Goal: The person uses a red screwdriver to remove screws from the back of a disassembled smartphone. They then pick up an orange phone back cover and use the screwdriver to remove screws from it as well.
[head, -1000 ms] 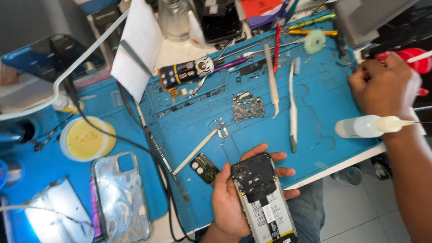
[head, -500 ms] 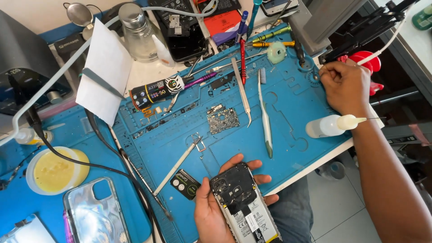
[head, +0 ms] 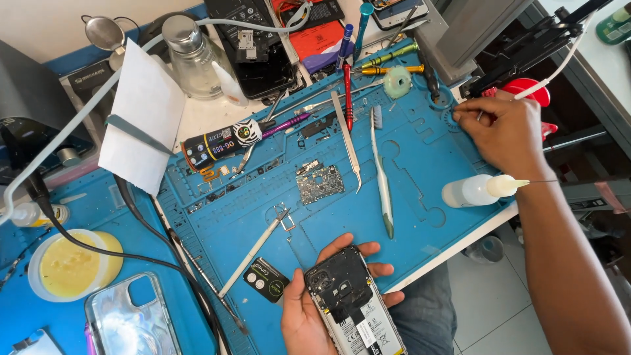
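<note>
Head view, looking down on a blue repair mat [head: 420, 164]; left hand [head: 315, 309] at the near edge of the mat, palm up, fingers wrapped under and around an opened phone [head: 351, 306] with its back cover off, thumb on the left side, fingertips showing past the right side; phone tilted, camera end toward the mat; right hand [head: 506, 135] at the far right corner of the mat, fingers drawn together and pressed down on the mat's edge, whether they pinch anything cannot be told; a squeeze bottle [head: 476, 190] lies on its side just under the right wrist; a circuit board [head: 320, 183] lies mid-mat, apart from both hands; tweezers [head: 348, 141] and a brush [head: 381, 174] lie side by side right of the board; a clear phone case [head: 131, 319] sits at lower left.
</note>
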